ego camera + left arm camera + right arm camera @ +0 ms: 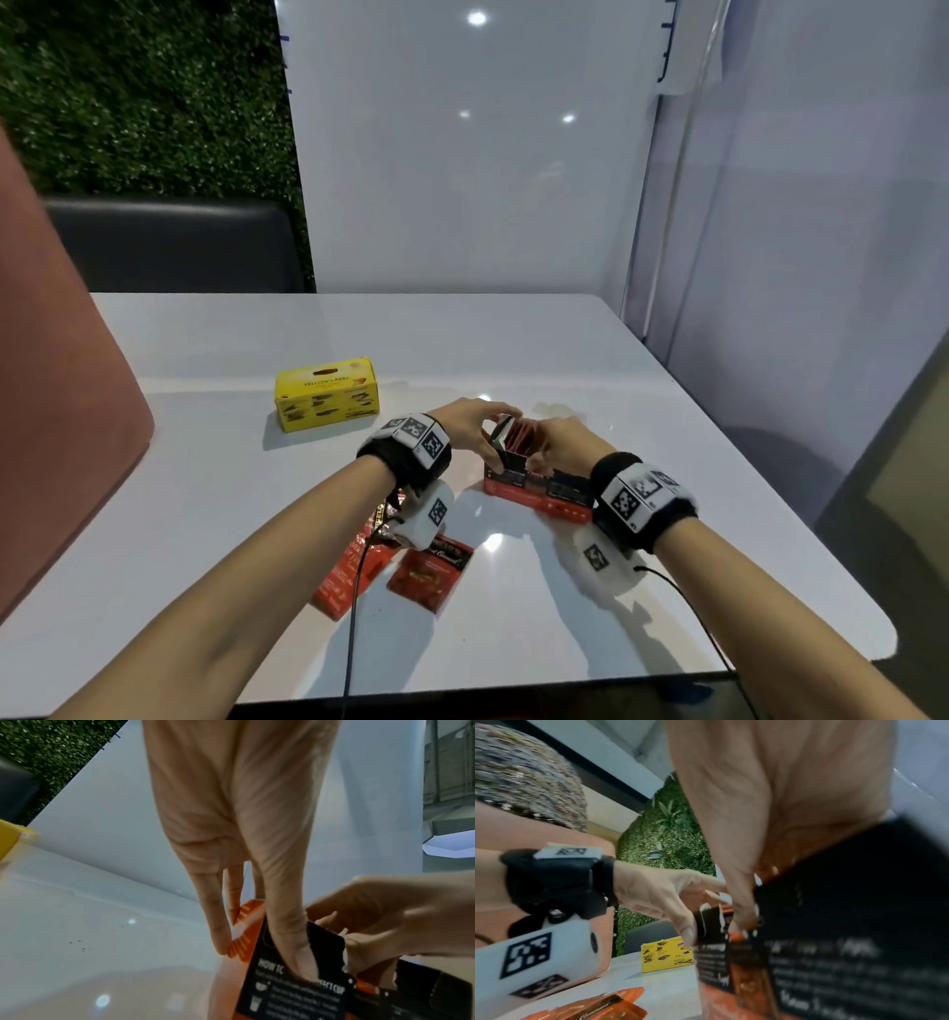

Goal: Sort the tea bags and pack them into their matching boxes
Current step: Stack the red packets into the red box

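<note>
An open red-and-black tea box [539, 496] stands on the white table [513, 349], with red tea bags [521, 437] upright inside it. My left hand [500, 442] pinches the box's raised left end flap. In the left wrist view its thumb [300, 963] presses on the black printed flap of the box [290, 1000], with the other fingers on the orange end face. My right hand [544, 442] reaches into the box from the right, fingers curled around the bags. Two loose red tea bags [431, 570] lie near the front, under my left wrist.
A shut yellow tea box [328, 395] stands to the left, behind my hands. A brown-red rounded surface [51, 360] borders the table's left side, with a dark seat [169, 246] behind. White panels wall the back and right. Cables trail from both wrists.
</note>
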A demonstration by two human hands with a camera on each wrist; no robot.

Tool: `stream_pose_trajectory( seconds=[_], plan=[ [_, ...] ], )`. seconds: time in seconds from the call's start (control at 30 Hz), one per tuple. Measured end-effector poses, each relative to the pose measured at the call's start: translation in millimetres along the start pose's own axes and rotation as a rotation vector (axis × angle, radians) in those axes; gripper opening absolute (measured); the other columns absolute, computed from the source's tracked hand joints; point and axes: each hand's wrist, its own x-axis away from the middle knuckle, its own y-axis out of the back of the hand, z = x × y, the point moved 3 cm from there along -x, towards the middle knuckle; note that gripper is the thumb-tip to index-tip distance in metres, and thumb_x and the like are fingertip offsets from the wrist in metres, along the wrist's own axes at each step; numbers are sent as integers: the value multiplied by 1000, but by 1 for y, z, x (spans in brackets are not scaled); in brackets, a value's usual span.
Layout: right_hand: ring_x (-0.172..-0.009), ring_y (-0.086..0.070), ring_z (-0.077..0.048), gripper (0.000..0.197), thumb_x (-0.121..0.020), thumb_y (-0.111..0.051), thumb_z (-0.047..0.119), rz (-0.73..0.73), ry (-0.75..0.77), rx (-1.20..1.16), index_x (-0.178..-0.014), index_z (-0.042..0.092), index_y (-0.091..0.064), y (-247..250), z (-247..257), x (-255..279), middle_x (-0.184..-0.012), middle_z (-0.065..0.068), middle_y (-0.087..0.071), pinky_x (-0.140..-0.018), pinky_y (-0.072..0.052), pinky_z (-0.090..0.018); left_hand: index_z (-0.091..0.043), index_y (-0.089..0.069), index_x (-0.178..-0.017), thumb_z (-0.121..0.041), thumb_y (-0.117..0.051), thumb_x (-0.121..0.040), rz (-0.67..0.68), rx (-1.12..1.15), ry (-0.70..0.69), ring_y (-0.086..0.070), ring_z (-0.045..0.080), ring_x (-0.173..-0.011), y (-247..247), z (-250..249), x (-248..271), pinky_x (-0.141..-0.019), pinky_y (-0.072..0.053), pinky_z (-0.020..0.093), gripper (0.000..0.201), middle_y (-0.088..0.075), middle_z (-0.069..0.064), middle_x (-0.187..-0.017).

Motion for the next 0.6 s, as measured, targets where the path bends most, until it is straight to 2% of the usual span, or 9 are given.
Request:
stream_pose_trajectory(
  seconds=[0.07, 0.17, 0.27, 0.33, 0.4, 0.47, 0.53, 0.6],
  plan=[
    [-105, -60, -25, 40, -88, -56, 13, -6, 17, -17, -127, 14, -53, -3, 4, -5, -116, -9, -65, -81, -42, -26, -28, -38, -140, -19, -81, -68, -7, 3, 7, -56, 24, -116, 0, -2, 1, -105, -40, 41, 85, -44, 9, -142],
    [-104, -61, -25, 37, -88, -55, 12, -20, 14, -20, -125, 14, -54, -5, 5, -7, -115, -8, -66, -79, -42, -24, -26, -34, -143, -19, -80, -70, -2, -14, 7, -54, 26, -119, -1, -4, 2, -108, -37, 42, 87, -43, 9, -144],
    [-94, -63, -24, 27, -83, -62, 11, -42, -38, -65, -110, 12, -63, -5, -3, -9, -105, -9, -67, -77, -46, -26, -27, -8, -150, -25, -78, -73, 41, 65, 37, -45, 26, -129, 0, -3, 14, -111, -33, 43, 104, -31, 8, -152],
    [-86, -59, -24, 15, -85, -60, 15, -167, -71, 20, -99, 10, -62, 4, -3, -3, -101, -10, -63, -74, -47, -28, -26, 5, -150, -33, -73, -77, 9, 173, 51, -40, 25, -134, 7, 0, 36, -111, -32, 43, 106, -24, 6, -155],
    [-86, -58, -24, 12, -90, -51, 12, -334, -11, 104, -99, 11, -59, 13, 10, 10, -101, -7, -64, -69, -43, -29, -26, -3, -150, -37, -68, -82, -70, 205, 81, -43, 21, -131, 17, 12, 66, -109, -35, 38, 94, -30, 4, -152],
    [-89, -58, -23, 16, -93, -48, 9, -442, 147, 85, -105, 12, -58, 13, 34, 26, -104, -3, -63, -66, -40, -28, -23, -27, -145, -35, -65, -85, -148, 183, 187, -53, 19, -120, 24, 39, 98, -100, -44, 33, 72, -47, 5, -140],
    [-95, -59, -22, 19, -95, -48, 15, -382, 269, 64, -112, 14, -56, -1, 62, 39, -110, 0, -60, -70, -41, -26, -15, -49, -129, -34, -63, -86, -170, 193, 374, -58, 18, -103, 22, 69, 128, -81, -49, 27, 49, -60, 8, -120],
    [-105, -56, -21, 32, -92, -55, 24, -158, 319, 85, -123, 17, -49, -29, 85, 39, -120, -2, -54, -84, -47, -30, -11, -55, -113, -40, -64, -84, -134, 146, 520, -58, 17, -93, 11, 87, 152, -67, -48, 24, 42, -62, 7, -108]
  ],
)
